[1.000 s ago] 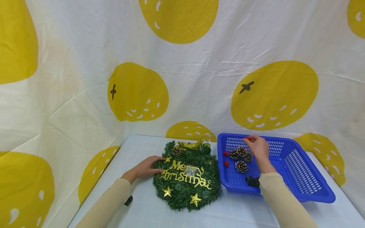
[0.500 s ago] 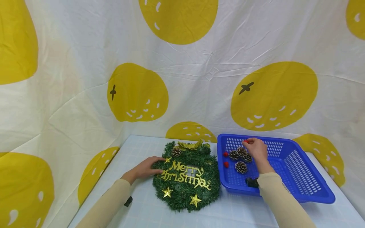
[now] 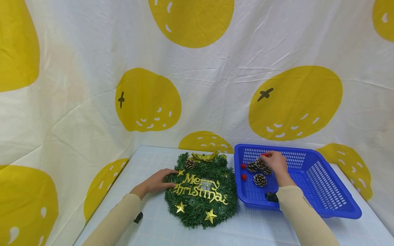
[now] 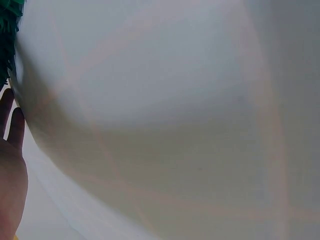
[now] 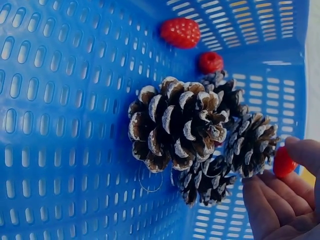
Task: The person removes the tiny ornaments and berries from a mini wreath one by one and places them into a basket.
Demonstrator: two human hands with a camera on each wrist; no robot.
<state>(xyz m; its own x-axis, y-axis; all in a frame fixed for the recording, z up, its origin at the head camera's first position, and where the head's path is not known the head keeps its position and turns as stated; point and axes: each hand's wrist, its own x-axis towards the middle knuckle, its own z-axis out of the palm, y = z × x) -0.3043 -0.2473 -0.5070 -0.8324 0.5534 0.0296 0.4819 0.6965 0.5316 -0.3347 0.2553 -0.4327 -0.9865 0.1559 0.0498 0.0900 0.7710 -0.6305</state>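
In the head view, a green Christmas wreath (image 3: 197, 218) lies on the table, with gold "Merry Christmas" lettering (image 3: 201, 191), gold stars and a pine cone (image 3: 190, 164). My left hand (image 3: 158, 180) rests at its left edge, fingers extended against the greenery. Over the far side of a blue basket (image 3: 341, 205), my right hand (image 3: 277, 163) pinches a red artificial raspberry (image 5: 284, 161) between thumb and fingers. Several frosted pine cones (image 5: 175, 125) sit in the basket beside that hand. Two more red raspberries (image 5: 181, 33) lie by the basket's left wall.
The basket stands right of the wreath on a pale table (image 3: 147, 225). A curtain (image 3: 215, 102) with a yellow fruit print hangs behind and at the left. Dark wrist gear (image 3: 272, 196) shows under the right forearm.
My right hand has moved slightly down and to the left with the raspberry, closer to the pine cones. The left hand stays at the wreath's edge.
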